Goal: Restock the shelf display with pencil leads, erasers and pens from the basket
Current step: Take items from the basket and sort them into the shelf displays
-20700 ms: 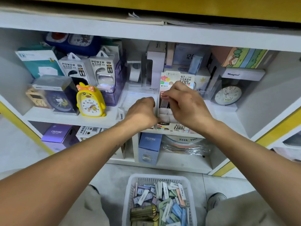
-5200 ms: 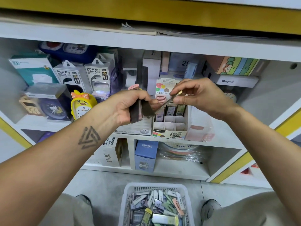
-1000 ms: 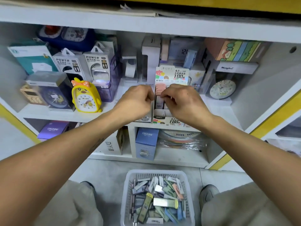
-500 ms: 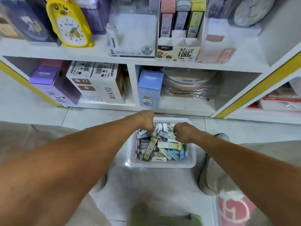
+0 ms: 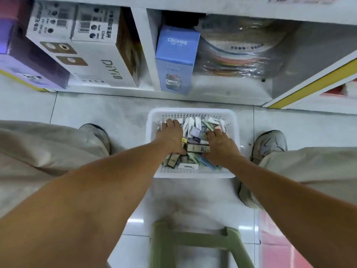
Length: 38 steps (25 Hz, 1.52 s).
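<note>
A white plastic basket (image 5: 191, 111) stands on the floor between my feet, filled with several small packs of erasers and pencil leads. A gold lead pack (image 5: 198, 148) lies in the middle of the pile. My left hand (image 5: 171, 137) reaches into the left half, fingers stretched flat over the packs and thumb against the gold pack. My right hand (image 5: 220, 146) is in the right half, palm down, its fingertips buried among the packs and hidden. The shelf display box is out of view above.
The bottom shelf holds a blue box (image 5: 175, 59), a white carton (image 5: 96, 55) and a plastic-wrapped coloured stack (image 5: 237, 55). My shoes (image 5: 270, 144) flank the basket. A green stool (image 5: 193, 241) stands under me at the lower edge.
My view has tipped down from the shelf to the floor. Both hands left the display box and dropped into the basket, now sitting deeper among the packs.
</note>
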Available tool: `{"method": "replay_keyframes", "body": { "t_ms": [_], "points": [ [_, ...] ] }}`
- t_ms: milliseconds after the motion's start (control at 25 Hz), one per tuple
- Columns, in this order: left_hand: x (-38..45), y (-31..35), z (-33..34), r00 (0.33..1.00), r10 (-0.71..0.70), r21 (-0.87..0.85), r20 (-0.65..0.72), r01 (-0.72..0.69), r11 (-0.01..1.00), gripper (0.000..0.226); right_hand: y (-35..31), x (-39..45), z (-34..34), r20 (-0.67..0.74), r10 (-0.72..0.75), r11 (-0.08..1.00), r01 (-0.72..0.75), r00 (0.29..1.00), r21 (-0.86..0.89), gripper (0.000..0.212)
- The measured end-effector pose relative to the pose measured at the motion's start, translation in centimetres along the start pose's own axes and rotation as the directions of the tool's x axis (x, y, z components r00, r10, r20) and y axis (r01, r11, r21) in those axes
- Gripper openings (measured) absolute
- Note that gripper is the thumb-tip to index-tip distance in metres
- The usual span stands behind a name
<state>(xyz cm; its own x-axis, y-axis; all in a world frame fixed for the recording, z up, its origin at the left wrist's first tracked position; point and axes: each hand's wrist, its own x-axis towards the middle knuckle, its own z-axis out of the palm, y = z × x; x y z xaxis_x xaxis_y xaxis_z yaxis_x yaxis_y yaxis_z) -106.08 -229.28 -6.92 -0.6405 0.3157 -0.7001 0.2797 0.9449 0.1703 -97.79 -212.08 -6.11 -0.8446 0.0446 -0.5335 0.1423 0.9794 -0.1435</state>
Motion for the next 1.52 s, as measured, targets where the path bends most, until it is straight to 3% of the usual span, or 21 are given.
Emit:
{"method": "replay_keyframes", "body": {
  "t_ms": [160,360,440,520,680,840,920,1040,1080,1240,1360,1520],
  "points": [
    [0.2,0.4,2.0,0.999,-0.049,-0.08,-0.005,0.049,0.996,0.13,0.0,-0.2,2.0,-0.085,-0.006,0.999,0.002,0.996,-0.052,0.075],
    [-0.2,0.0,4.0,1.0,-0.017,-0.206,-0.004,0.016,0.978,0.097,-0.7,0.0,2.6,-0.139,-0.008,1.0,0.005,0.99,-0.022,0.065],
    [-0.2,-0.6,4.4,0.999,-0.037,-0.344,-0.013,0.031,0.939,0.09,-0.7,-0.1,2.8,-0.13,-0.025,1.0,0.023,0.991,-0.017,0.059],
    [-0.2,-1.1,4.2,0.999,-0.037,-0.457,0.027,0.045,0.889,0.079,-0.7,0.1,2.9,-0.087,-0.025,0.999,0.029,0.996,0.041,0.049],
    [-0.6,-0.9,3.7,0.999,-0.027,-0.515,0.035,0.041,0.856,0.053,-1.0,0.5,2.2,-0.017,0.007,0.983,-0.004,1.0,0.183,0.028],
    [-0.9,-1.7,2.0,0.991,0.0,-0.72,0.133,0.097,0.687,0.025,-1.7,1.5,0.7,-0.022,0.05,0.92,-0.038,0.999,0.391,0.017],
    [-1.3,-2.7,1.1,0.984,-0.021,-0.794,0.176,0.155,0.588,0.014,-1.9,2.1,-0.2,-0.001,0.088,0.852,-0.075,0.996,0.518,0.016],
    [-2.0,-3.6,0.3,0.965,0.002,-0.929,0.264,0.254,0.271,0.016,-2.2,2.6,-0.7,0.079,0.187,0.671,-0.186,0.979,0.718,0.02],
    [-2.1,-3.6,0.3,0.964,0.003,-0.941,0.266,0.259,0.216,0.02,-2.4,2.5,-0.7,0.122,0.212,0.592,-0.227,0.97,0.774,0.023],
    [-2.5,-2.3,0.8,0.981,-0.026,-0.973,0.194,0.195,0.123,0.019,-3.8,2.0,0.1,0.216,0.252,0.374,-0.301,0.943,0.877,0.024],
    [-2.6,-0.4,1.3,0.963,-0.012,-0.962,0.27,0.27,-0.03,0.026,-5.3,1.5,0.8,0.301,0.201,0.172,-0.336,0.932,0.926,0.02],
    [-2.6,1.2,1.9,0.968,-0.009,-0.967,0.251,0.25,-0.05,0.04,-6.1,1.1,1.0,0.417,0.097,-0.029,-0.417,0.904,0.909,0.018]
  ]
}}
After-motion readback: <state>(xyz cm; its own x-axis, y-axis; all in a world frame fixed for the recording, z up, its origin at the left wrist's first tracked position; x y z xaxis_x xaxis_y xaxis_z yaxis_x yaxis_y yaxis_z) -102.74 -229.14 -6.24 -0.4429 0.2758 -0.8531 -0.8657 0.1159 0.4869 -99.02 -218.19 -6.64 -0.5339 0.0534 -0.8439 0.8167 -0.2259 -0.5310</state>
